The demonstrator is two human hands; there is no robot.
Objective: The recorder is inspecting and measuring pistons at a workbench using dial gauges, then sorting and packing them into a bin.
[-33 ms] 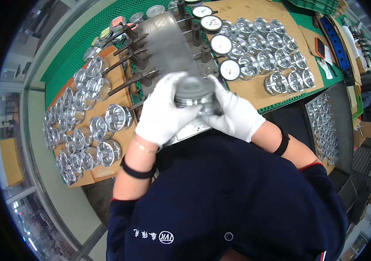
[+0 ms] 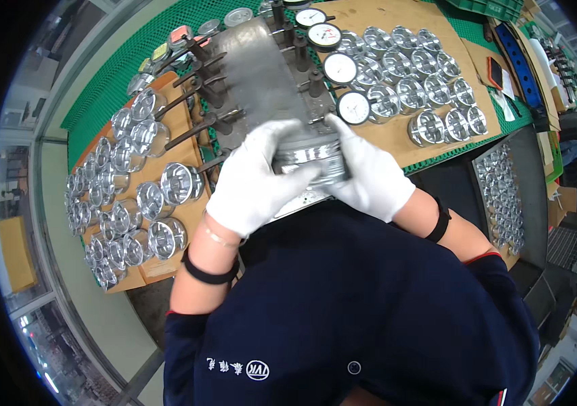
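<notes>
A shiny metal piston (image 2: pixel 312 161) with grooves round its side is held between both of my white-gloved hands, just in front of the steel measuring plate (image 2: pixel 261 71). My left hand (image 2: pixel 254 176) curves round its left side, with the thumb across the front. On the other side, my right hand (image 2: pixel 373 172) presses its fingers against the piston. Parts of the piston are blurred or covered by the gloves. Close to my right fingertips stands a white-faced dial gauge (image 2: pixel 354 108), one of several along the plate's right edge.
Rows of pistons (image 2: pixel 166 238) stand on cardboard at the left, and more pistons (image 2: pixel 430 128) stand on cardboard (image 2: pixel 396 152) at the right. Dark clamp posts (image 2: pixel 214 95) line the plate. Farther right lie an orange-edged phone (image 2: pixel 496 73) and a blue bar with holes (image 2: pixel 520 64).
The piston has turned in my hands: its round top faced up more before, and now its grooved side shows. My hands have shifted slightly and still grip it.
</notes>
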